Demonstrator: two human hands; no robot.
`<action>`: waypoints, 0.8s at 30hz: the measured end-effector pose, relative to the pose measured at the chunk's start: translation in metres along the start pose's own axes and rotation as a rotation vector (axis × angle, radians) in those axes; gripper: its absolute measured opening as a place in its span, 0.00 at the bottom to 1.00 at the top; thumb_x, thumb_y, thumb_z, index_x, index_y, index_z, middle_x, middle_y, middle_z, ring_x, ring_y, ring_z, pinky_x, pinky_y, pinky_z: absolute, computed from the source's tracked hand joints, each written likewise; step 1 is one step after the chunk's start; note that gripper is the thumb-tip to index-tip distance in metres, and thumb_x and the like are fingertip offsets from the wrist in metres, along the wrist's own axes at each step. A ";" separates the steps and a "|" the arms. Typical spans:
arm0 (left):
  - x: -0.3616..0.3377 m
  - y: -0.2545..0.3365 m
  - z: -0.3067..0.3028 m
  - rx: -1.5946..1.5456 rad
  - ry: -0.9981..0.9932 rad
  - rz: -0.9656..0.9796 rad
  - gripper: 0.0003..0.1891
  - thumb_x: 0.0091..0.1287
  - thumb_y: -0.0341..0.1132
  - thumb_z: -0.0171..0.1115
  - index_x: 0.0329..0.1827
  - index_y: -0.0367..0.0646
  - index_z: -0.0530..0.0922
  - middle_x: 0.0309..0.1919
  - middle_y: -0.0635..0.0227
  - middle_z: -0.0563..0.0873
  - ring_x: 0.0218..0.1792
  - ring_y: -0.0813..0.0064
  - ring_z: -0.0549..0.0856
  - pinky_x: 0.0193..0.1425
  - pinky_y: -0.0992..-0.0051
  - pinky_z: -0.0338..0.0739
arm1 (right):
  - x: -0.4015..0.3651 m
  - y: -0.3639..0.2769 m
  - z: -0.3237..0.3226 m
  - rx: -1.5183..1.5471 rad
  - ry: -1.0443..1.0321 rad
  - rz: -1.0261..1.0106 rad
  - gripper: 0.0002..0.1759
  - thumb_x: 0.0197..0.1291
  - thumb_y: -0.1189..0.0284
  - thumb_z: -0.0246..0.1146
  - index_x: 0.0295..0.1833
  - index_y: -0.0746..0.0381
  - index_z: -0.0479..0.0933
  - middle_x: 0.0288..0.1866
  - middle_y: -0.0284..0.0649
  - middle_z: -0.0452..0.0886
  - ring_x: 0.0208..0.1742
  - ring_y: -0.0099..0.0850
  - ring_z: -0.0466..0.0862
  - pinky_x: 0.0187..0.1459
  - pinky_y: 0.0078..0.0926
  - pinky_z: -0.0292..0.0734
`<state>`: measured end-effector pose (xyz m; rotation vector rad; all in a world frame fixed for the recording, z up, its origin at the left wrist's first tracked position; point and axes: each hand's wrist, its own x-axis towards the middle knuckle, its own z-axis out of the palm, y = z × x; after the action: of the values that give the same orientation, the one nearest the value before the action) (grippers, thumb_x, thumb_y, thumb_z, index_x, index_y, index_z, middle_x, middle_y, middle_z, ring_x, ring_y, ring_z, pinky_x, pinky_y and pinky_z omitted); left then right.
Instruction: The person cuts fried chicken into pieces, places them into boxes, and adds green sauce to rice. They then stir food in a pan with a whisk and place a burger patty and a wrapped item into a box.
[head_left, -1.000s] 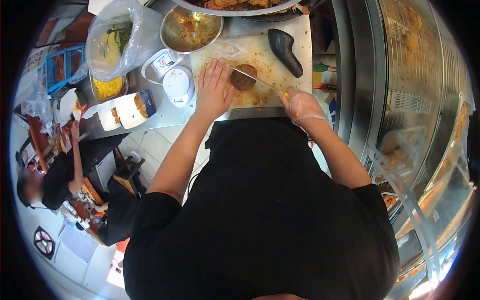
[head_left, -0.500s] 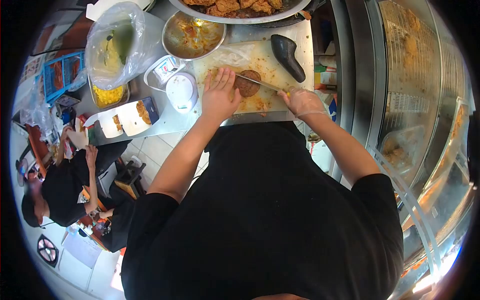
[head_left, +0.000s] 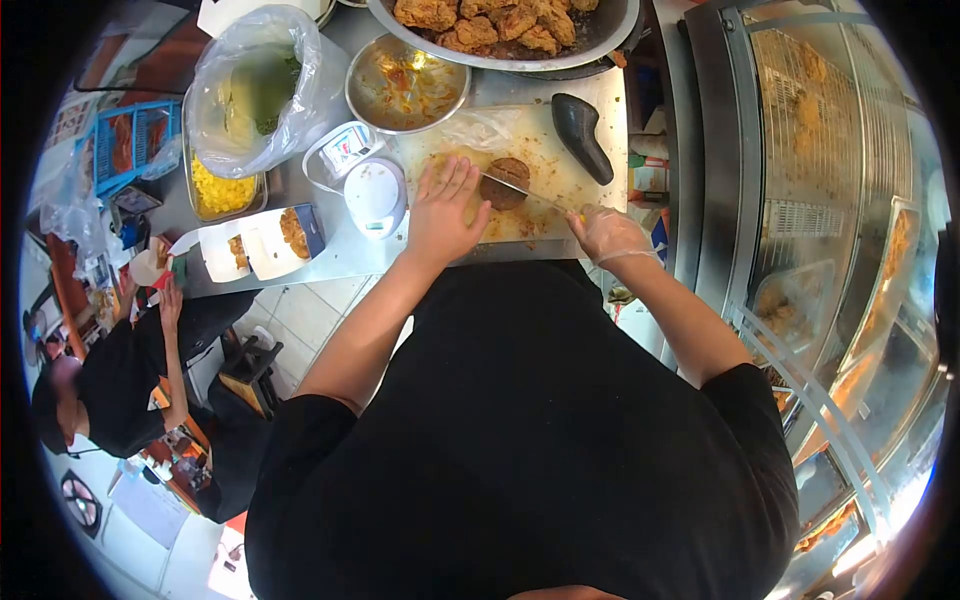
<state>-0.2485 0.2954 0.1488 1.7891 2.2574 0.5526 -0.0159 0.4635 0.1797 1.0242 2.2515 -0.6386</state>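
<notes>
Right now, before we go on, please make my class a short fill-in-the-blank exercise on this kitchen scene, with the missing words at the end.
1. The right hand grips a ____ whose blade crosses the round brown patty.
2. As the person sees it, the left hand lies to the ____ of the patty.
3. The curved object on the cutting board is coloured ____.
4. The small pieces beside the white box are coloured ____.

Missing words: knife; left; black; yellow.
</notes>
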 end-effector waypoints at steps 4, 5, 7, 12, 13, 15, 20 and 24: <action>0.000 -0.010 0.021 0.007 -0.032 -0.007 0.30 0.68 0.43 0.62 0.71 0.37 0.75 0.70 0.53 0.77 0.76 0.58 0.71 0.82 0.50 0.55 | 0.018 0.002 0.010 -0.058 -0.047 -0.035 0.37 0.77 0.42 0.42 0.46 0.63 0.84 0.43 0.54 0.87 0.48 0.50 0.87 0.52 0.47 0.81; 0.000 -0.012 0.021 0.007 -0.035 -0.005 0.30 0.68 0.43 0.62 0.71 0.37 0.75 0.70 0.53 0.77 0.76 0.58 0.71 0.82 0.50 0.55 | 0.017 0.002 0.010 -0.055 -0.048 -0.034 0.37 0.77 0.42 0.42 0.46 0.63 0.84 0.43 0.54 0.87 0.48 0.50 0.87 0.52 0.47 0.81; 0.000 -0.016 0.019 -0.017 -0.073 0.001 0.30 0.68 0.43 0.62 0.71 0.38 0.75 0.72 0.53 0.76 0.76 0.58 0.70 0.82 0.49 0.55 | 0.013 0.006 0.008 -0.053 0.007 -0.072 0.37 0.76 0.42 0.42 0.46 0.63 0.84 0.42 0.54 0.88 0.47 0.50 0.88 0.52 0.46 0.81; 0.002 -0.006 0.018 0.043 -0.091 -0.019 0.30 0.68 0.42 0.62 0.72 0.39 0.74 0.74 0.55 0.74 0.78 0.58 0.68 0.82 0.49 0.53 | 0.017 0.005 0.007 -0.069 -0.050 -0.021 0.37 0.76 0.42 0.42 0.46 0.63 0.84 0.42 0.53 0.88 0.46 0.50 0.88 0.53 0.46 0.81; 0.004 -0.006 0.017 0.039 -0.087 -0.016 0.30 0.69 0.42 0.61 0.73 0.40 0.74 0.74 0.55 0.73 0.78 0.59 0.68 0.82 0.49 0.52 | 0.017 0.004 0.002 -0.082 -0.080 -0.020 0.37 0.76 0.42 0.41 0.47 0.63 0.84 0.42 0.53 0.88 0.47 0.50 0.88 0.53 0.46 0.81; 0.003 -0.004 0.008 0.005 -0.044 -0.015 0.29 0.69 0.42 0.62 0.72 0.40 0.74 0.74 0.56 0.74 0.77 0.59 0.68 0.82 0.49 0.53 | 0.009 0.004 0.002 -0.056 -0.020 -0.035 0.38 0.77 0.42 0.41 0.46 0.62 0.84 0.42 0.53 0.88 0.47 0.51 0.87 0.54 0.46 0.81; 0.000 0.005 -0.011 0.010 -0.041 -0.017 0.28 0.68 0.42 0.62 0.70 0.40 0.77 0.71 0.56 0.78 0.76 0.58 0.71 0.82 0.49 0.54 | -0.004 -0.005 -0.001 -0.063 -0.136 0.025 0.38 0.77 0.41 0.39 0.47 0.62 0.85 0.45 0.54 0.88 0.48 0.51 0.87 0.55 0.46 0.80; 0.002 -0.001 0.009 0.031 -0.035 -0.025 0.27 0.67 0.42 0.62 0.68 0.39 0.79 0.68 0.55 0.80 0.75 0.58 0.73 0.81 0.50 0.56 | 0.013 -0.003 0.007 -0.041 -0.125 0.002 0.38 0.77 0.41 0.40 0.48 0.62 0.85 0.45 0.52 0.88 0.50 0.50 0.87 0.55 0.46 0.81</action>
<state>-0.2458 0.2983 0.1403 1.7678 2.2745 0.4806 -0.0232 0.4643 0.1665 0.9406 2.1458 -0.6354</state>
